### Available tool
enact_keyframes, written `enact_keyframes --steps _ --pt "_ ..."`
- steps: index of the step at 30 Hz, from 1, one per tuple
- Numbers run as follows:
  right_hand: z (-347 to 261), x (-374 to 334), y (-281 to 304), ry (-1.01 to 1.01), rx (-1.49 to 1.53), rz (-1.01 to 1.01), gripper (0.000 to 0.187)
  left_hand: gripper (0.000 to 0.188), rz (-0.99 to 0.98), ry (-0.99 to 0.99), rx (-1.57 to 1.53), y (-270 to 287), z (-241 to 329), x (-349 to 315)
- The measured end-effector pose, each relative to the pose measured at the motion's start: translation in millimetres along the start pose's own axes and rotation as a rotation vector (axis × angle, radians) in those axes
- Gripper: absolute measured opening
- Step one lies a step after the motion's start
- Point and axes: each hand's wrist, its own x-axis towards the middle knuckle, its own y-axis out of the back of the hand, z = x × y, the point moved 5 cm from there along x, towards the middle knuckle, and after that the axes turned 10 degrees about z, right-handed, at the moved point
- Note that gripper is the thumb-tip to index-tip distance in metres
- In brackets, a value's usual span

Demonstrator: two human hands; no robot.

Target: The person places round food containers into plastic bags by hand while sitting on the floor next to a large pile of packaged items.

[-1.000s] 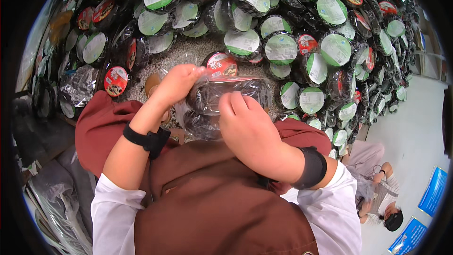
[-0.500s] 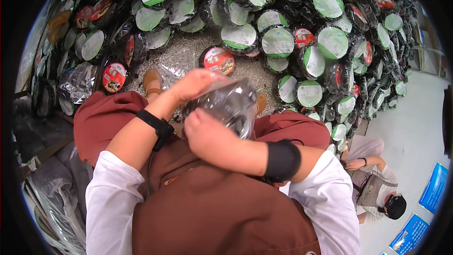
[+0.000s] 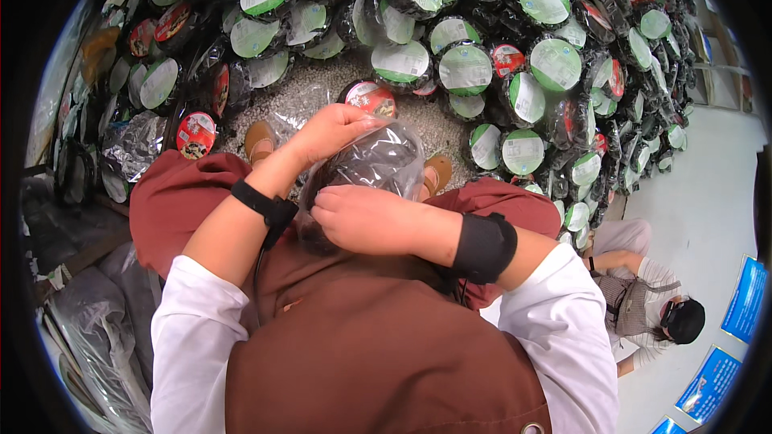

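A crinkled clear plastic bag (image 3: 384, 159) with something dark and rounded inside is between my hands, above my lap. My left hand (image 3: 334, 133) pinches the bag's far upper edge, fingers and thumb together. On the near side, my right hand (image 3: 360, 215) is closed with its fingertips bunched against the plastic. What exactly those fingertips grip is hidden. Just beyond my left hand, a round black package with a red label (image 3: 370, 100) lies on the speckled floor.
A large heap of round black packages with green-and-white lids (image 3: 465, 70) curves around the far side and right. Loose clear plastic (image 3: 133, 145) lies at left. Another person (image 3: 643, 305) sits at right, near blue wall signs (image 3: 709, 383). My sandalled feet (image 3: 434, 175) flank the bag.
The bag has turned and spread slightly, showing more of its clear side. My right hand has shifted a little to the right and up. The other person's arm has moved down.
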Motion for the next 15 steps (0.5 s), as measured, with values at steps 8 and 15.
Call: enact_keyframes --steps 8,15 --pt "125 -92 -2 -0.743 0.122 0.249 0.031 0.030 -0.070 0.150 -0.332 17 58 -47" --pt "90 -69 33 -1.262 0.581 0.125 0.041 0.037 -0.182 0.155 -0.620 -18 113 -72"
